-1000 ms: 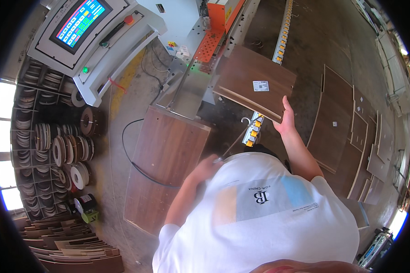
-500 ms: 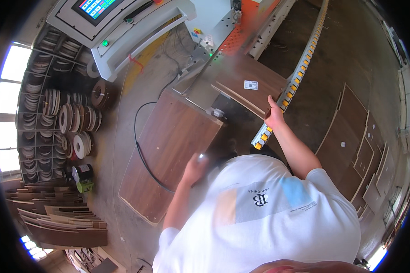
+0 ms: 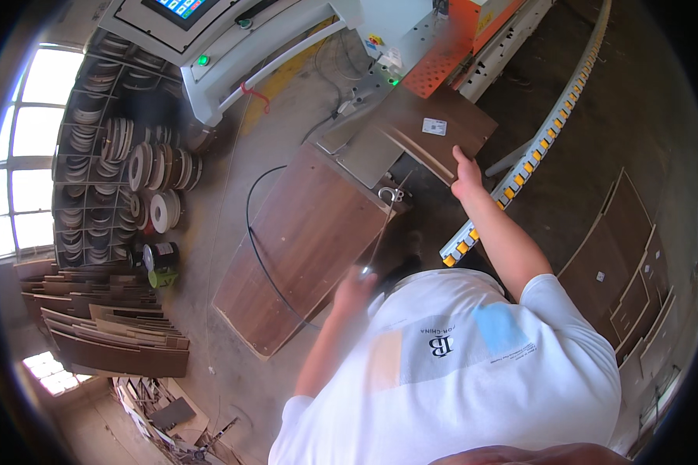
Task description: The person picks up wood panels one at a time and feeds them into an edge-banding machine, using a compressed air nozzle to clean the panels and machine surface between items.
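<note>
My right hand (image 3: 467, 175) grips the near right corner of a brown wood-grain board (image 3: 467, 122), thumb on top. The board carries a white label (image 3: 434, 126) and lies partly on the machine's metal table (image 3: 368, 159). My left hand (image 3: 354, 293), slightly blurred, is closed at the near right edge of a larger brown panel (image 3: 302, 240). It holds a thin tool (image 3: 365, 272) with a shiny metal end; a thin straight line runs from it toward a curled silvery piece (image 3: 392, 194) at the panel's corner. The tool's exact kind is unclear.
A roller rail (image 3: 529, 163) with yellow wheels curves along the right. A machine control panel (image 3: 202, 58) and orange housing (image 3: 434, 71) stand ahead. A black hose (image 3: 250, 225) crosses the large panel. Racked edge-band rolls (image 3: 141, 167) and stacked boards (image 3: 116, 341) are left; more boards (image 3: 609, 256) right.
My view has shifted, so the scene sits further right. The labelled board has turned and moved away from the rail, with my right hand still on it. The thin line by my left hand now shows.
</note>
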`<control>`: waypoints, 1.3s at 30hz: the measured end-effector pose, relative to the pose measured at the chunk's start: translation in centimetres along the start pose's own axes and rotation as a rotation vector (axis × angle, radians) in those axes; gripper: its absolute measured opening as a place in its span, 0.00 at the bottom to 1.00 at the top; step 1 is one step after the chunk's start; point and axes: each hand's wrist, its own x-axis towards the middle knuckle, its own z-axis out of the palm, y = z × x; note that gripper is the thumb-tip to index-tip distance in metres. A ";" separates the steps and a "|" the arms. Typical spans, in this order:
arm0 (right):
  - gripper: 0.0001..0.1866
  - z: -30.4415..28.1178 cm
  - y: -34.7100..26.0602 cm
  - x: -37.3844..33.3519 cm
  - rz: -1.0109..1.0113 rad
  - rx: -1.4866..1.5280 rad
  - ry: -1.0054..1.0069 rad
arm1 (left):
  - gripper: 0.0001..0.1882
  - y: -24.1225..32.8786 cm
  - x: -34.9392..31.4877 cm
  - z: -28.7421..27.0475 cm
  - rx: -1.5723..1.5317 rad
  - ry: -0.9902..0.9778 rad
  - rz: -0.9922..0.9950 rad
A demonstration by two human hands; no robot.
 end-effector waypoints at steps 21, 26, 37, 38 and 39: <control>0.18 -3.3 -13.8 10.4 -0.199 -0.123 0.054 | 0.22 -1.3 -0.8 1.6 0.367 -0.005 0.323; 0.20 -10.1 -11.3 -1.8 -0.383 -0.184 -0.048 | 0.29 1.8 0.5 1.9 0.544 -0.209 0.218; 0.19 -42.4 2.8 -27.2 -0.284 -0.057 0.728 | 0.25 7.2 6.0 6.4 1.144 -0.601 0.814; 0.18 -45.5 5.5 -29.2 -0.234 -0.033 0.781 | 0.26 8.3 5.7 7.2 1.190 -0.642 0.858; 0.17 -48.1 8.2 -30.8 -0.262 0.076 0.826 | 0.26 8.7 5.6 8.3 1.240 -0.640 0.880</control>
